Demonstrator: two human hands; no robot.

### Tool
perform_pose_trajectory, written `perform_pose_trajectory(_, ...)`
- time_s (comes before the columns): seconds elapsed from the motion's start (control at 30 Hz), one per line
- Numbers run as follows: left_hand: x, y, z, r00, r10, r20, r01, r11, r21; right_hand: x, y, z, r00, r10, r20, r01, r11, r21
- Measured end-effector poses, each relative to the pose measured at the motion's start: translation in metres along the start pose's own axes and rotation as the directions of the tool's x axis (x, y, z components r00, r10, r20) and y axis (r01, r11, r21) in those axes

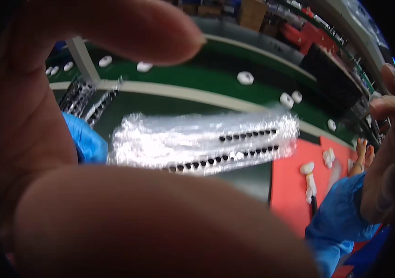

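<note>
Very close to the lens, my left hand (35, 120) fills the left side and lower edge. Its finger and thumb curve wide apart, with nothing visible between them. At the far right my right hand (382, 171) is raised, its bent fingers partly apart and cut off by the picture's dark rim; nothing shows in it. Beyond the gap in my left hand lies a shiny clear plastic package (174, 134) holding rows of small black pieces. It touches neither hand visibly. A blue sleeve (336, 213) covers my right forearm; another blue patch (85, 139) shows behind my left hand.
Several white oval parts (245, 78) sit on a green belt (197, 65) beyond the pale rail. More wrapped black pieces (79, 95) lie at the left. A red mat (287, 185) carries a white-topped tool (309, 183). Another person's hand (360, 155) appears at the right.
</note>
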State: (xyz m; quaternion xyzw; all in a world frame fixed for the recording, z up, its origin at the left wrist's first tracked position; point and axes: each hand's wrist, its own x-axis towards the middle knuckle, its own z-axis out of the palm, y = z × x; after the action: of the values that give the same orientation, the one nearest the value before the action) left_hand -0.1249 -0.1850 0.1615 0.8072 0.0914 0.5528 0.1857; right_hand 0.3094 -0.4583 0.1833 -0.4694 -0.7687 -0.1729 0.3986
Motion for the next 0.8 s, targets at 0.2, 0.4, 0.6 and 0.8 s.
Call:
perform_pose_trajectory(0.2, 0.084, -0.016, 0.049, 0.902, 0.374, -0.213, -0.352, 0.926, 0.136, -0.1, 0.075, -0.135, 0.947, -0.312, -0.081, 0.267, 0.9, -0.346)
perform_pose_trajectory(0.4, 0.07, 0.018, 0.041, 0.934, 0.306, -0.182, -0.279, 0.947, 0.16, 0.04, -0.037, -0.015, 0.978, -0.21, -0.007, 0.191, 0.902, -0.387)
perform_pose_trajectory(0.6, 0.057, 0.024, 0.012, 0.91, 0.346, -0.229, -0.302, 0.931, 0.205, 0.17, -0.107, 0.082, 0.977, -0.208, 0.053, 0.205, 0.834, -0.513)
perform_pose_trajectory(0.8, 0.004, 0.041, 0.014, 0.974, 0.039, 0.224, 0.193, 0.383, -0.904, 0.147, -0.088, 0.136, 0.974, 0.017, -0.228, -0.035, 0.996, -0.077)
